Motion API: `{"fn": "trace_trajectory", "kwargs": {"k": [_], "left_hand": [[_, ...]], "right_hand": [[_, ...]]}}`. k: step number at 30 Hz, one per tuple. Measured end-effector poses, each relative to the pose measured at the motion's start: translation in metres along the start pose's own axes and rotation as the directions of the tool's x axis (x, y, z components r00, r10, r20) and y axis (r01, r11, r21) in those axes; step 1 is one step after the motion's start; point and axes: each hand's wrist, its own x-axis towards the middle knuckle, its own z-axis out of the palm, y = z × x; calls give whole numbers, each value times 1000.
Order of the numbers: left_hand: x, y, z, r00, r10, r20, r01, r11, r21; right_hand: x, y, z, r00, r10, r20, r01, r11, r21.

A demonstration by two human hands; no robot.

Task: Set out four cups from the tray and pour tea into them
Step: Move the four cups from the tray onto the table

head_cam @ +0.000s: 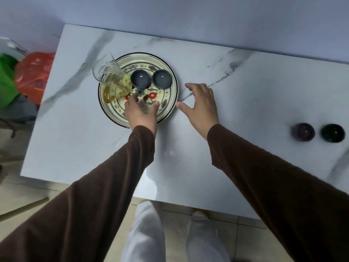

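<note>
A round flowered tray [170, 103] lies on the marble table. On it stand a glass pitcher [111, 78] holding yellow tea and two dark blue-grey cups, one in the middle [140, 78] and one to its right [162, 78]. My left hand [141, 112] hovers over the tray's near part, fingers spread, holding nothing. My right hand [202, 108] is open just right of the tray's rim, above the table. Two more cups stand far right on the table: a purple one [303, 132] and a dark green one [332, 133].
The marble table [75, 138] runs to a near edge above a tiled floor. Red and green bags [32, 76] lie off its left side. My legs in pale trousers [147, 233] show below the table edge.
</note>
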Motion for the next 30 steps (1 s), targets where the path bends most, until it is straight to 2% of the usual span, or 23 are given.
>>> {"fn": "trace_trajectory", "kwargs": {"k": [3, 9, 14, 16, 21, 25, 30], "left_hand": [[21, 1, 8, 997, -76, -29, 73, 993, -90], [43, -1, 24, 985, -125, -122, 111, 987, -116], [48, 3, 35, 967, -154, -202, 137, 986, -99], [52, 5, 38, 959, -175, -222, 156, 982, -102], [58, 9, 43, 940, -226, -257, 208, 974, -96], [60, 16, 49, 913, -292, -286, 287, 956, -60], [71, 38, 65, 816, -465, -344, 467, 880, -83]], "right_hand": [[28, -10, 17, 1000, -10, 18, 11, 997, -73], [70, -19, 41, 995, -89, 52, 98, 974, -206], [92, -21, 54, 976, -166, 143, 202, 936, -290], [97, -19, 58, 974, -182, 132, 214, 929, -301], [96, -18, 59, 980, -181, 83, 196, 948, -251], [84, -10, 45, 996, -94, -6, 93, 989, -118], [70, -5, 28, 998, -57, -31, 56, 997, -47]]}}
